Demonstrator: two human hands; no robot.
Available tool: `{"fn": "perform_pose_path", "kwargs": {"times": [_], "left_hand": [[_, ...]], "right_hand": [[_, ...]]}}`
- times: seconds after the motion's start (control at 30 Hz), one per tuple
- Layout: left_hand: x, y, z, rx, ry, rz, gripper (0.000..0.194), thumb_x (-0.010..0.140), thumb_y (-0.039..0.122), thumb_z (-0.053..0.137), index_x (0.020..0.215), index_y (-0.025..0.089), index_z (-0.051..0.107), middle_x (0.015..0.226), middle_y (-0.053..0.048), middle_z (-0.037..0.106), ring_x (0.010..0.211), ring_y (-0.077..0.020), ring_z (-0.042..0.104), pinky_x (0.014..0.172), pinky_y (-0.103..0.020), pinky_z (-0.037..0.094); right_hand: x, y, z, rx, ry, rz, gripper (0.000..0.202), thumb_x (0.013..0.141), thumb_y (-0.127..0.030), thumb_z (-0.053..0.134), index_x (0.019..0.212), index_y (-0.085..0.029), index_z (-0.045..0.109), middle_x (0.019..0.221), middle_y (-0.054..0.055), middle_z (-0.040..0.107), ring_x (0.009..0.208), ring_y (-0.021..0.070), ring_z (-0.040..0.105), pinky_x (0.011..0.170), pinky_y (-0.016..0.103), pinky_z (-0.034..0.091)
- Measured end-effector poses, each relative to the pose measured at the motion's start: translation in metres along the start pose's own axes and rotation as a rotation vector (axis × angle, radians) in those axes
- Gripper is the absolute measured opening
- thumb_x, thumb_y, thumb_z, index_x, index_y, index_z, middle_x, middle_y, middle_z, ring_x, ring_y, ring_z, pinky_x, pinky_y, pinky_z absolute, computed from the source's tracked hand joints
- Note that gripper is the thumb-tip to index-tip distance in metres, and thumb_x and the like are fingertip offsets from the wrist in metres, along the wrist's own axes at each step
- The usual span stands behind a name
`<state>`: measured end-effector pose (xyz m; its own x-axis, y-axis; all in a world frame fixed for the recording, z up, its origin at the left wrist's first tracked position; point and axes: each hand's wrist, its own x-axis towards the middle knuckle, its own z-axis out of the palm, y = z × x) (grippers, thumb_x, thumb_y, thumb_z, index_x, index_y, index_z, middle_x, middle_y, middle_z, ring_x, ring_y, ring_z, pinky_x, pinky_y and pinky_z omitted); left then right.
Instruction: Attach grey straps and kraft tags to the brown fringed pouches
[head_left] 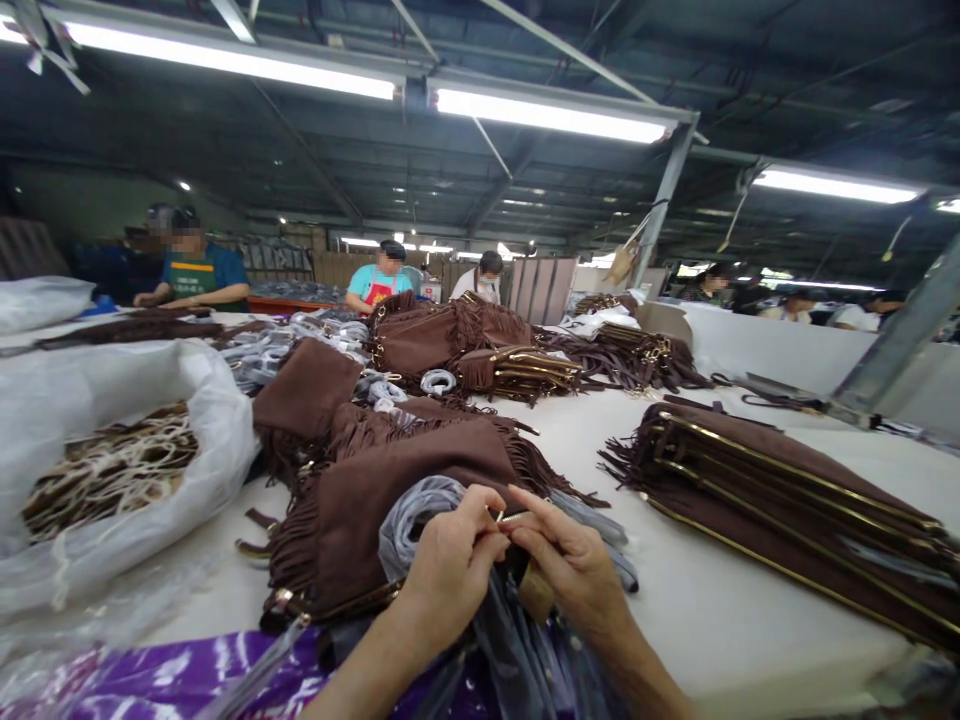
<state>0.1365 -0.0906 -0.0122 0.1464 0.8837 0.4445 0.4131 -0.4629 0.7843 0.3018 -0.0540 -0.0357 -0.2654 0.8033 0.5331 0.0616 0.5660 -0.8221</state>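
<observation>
My left hand (454, 545) and my right hand (570, 560) meet above the brown fringed bag (420, 465). Fingertips of both are closed in a pinch around a small shiny metal fitting (516, 517); its exact kind is too small to tell. Below the right fingers hangs a brown tag (535, 592). Just behind my left hand lies a coiled strap (409, 525) wrapped in clear plastic. More plastic-wrapped straps (517, 640) trail down beneath both hands. The bag lies flat, with its gold-coloured zipper edge (360, 603) towards me.
A clear plastic sack (225, 400) of tan and white corded pieces stands at left. Brown bags with gold zippers (780, 500) are stacked at right on the white table (697, 610). More bags (435, 335) pile up ahead. Purple plastic (180, 675) lies in front. Several co-workers stand beyond.
</observation>
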Motion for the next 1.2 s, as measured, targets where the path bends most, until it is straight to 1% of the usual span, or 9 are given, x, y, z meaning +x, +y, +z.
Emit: {"fn": "perform_pose_path", "kwargs": {"times": [0.1, 0.2, 0.3, 0.43, 0.53, 0.67, 0.73, 1.0, 1.2], "left_hand": [[0.000, 0.000, -0.002, 0.022, 0.009, 0.018, 0.012, 0.086, 0.009, 0.050, 0.084, 0.020, 0.057, 0.069, 0.003, 0.062, 0.066, -0.0134, 0.057, 0.065, -0.023, 0.037], [-0.002, 0.000, -0.004, 0.066, -0.006, 0.072, 0.019, 0.086, 0.008, 0.051, 0.073, 0.018, 0.060, 0.068, 0.002, 0.062, 0.066, -0.0132, 0.055, 0.063, -0.023, 0.036], [-0.005, 0.000, -0.003, 0.080, -0.005, 0.113, 0.021, 0.089, 0.010, 0.049, 0.076, 0.018, 0.063, 0.073, -0.001, 0.065, 0.069, -0.0143, 0.057, 0.065, -0.023, 0.037], [-0.009, 0.002, 0.001, 0.057, 0.022, 0.077, 0.020, 0.088, 0.007, 0.047, 0.082, 0.019, 0.062, 0.077, -0.001, 0.066, 0.072, -0.0145, 0.060, 0.067, -0.023, 0.038], [-0.010, 0.003, 0.003, 0.079, 0.038, 0.018, 0.019, 0.083, 0.003, 0.046, 0.082, 0.020, 0.056, 0.074, 0.001, 0.062, 0.070, -0.0149, 0.058, 0.065, -0.024, 0.036], [-0.009, 0.001, 0.006, 0.140, 0.026, 0.012, 0.019, 0.079, 0.003, 0.047, 0.082, 0.021, 0.051, 0.069, 0.002, 0.057, 0.066, -0.0156, 0.054, 0.062, -0.026, 0.033], [-0.009, -0.001, 0.007, 0.158, 0.027, 0.028, 0.018, 0.078, 0.003, 0.048, 0.081, 0.021, 0.049, 0.070, 0.002, 0.057, 0.066, -0.0157, 0.054, 0.062, -0.026, 0.032], [-0.010, -0.004, 0.010, 0.173, 0.045, 0.035, 0.020, 0.076, 0.003, 0.047, 0.081, 0.022, 0.048, 0.070, 0.003, 0.058, 0.065, -0.0161, 0.055, 0.060, -0.027, 0.031], [-0.010, -0.003, 0.009, 0.171, 0.037, 0.018, 0.019, 0.075, 0.004, 0.047, 0.080, 0.022, 0.047, 0.070, 0.002, 0.058, 0.065, -0.0163, 0.055, 0.060, -0.027, 0.031]], "right_hand": [[-0.001, 0.003, 0.000, 0.170, 0.003, 0.115, 0.032, 0.082, -0.029, 0.073, 0.114, -0.029, 0.072, 0.086, 0.001, 0.080, 0.067, 0.0169, 0.073, 0.060, 0.025, 0.060], [-0.003, 0.006, 0.002, 0.314, 0.035, 0.190, 0.030, 0.074, -0.034, 0.082, 0.103, -0.027, 0.075, 0.088, 0.004, 0.080, 0.077, 0.0189, 0.075, 0.071, 0.027, 0.061], [-0.005, 0.008, 0.003, 0.369, 0.087, 0.228, 0.031, 0.068, -0.035, 0.087, 0.096, -0.027, 0.076, 0.088, 0.005, 0.080, 0.082, 0.0198, 0.075, 0.075, 0.027, 0.061], [-0.008, 0.012, 0.002, 0.400, 0.162, 0.288, 0.025, 0.068, -0.039, 0.087, 0.086, -0.026, 0.076, 0.084, 0.004, 0.080, 0.073, 0.0192, 0.075, 0.063, 0.025, 0.062], [-0.011, 0.017, 0.001, 0.364, 0.152, 0.325, 0.030, 0.069, -0.043, 0.086, 0.093, -0.027, 0.077, 0.085, 0.005, 0.080, 0.073, 0.0193, 0.075, 0.059, 0.022, 0.060], [-0.016, 0.020, 0.000, 0.263, 0.126, 0.276, 0.039, 0.072, -0.045, 0.083, 0.108, -0.032, 0.076, 0.087, 0.002, 0.081, 0.081, 0.0182, 0.075, 0.080, 0.027, 0.059], [-0.018, 0.020, 0.001, 0.221, 0.120, 0.271, 0.042, 0.073, -0.046, 0.082, 0.113, -0.034, 0.074, 0.088, 0.001, 0.081, 0.082, 0.0183, 0.074, 0.086, 0.030, 0.057], [-0.021, 0.022, 0.001, 0.191, 0.087, 0.278, 0.042, 0.076, -0.043, 0.080, 0.116, -0.033, 0.072, 0.092, 0.002, 0.080, 0.084, 0.0189, 0.073, 0.084, 0.029, 0.057], [-0.023, 0.022, 0.005, 0.324, 0.114, 0.313, 0.045, 0.071, -0.036, 0.086, 0.114, -0.030, 0.073, 0.083, 0.002, 0.080, 0.069, 0.0172, 0.070, 0.067, 0.027, 0.058]]}}
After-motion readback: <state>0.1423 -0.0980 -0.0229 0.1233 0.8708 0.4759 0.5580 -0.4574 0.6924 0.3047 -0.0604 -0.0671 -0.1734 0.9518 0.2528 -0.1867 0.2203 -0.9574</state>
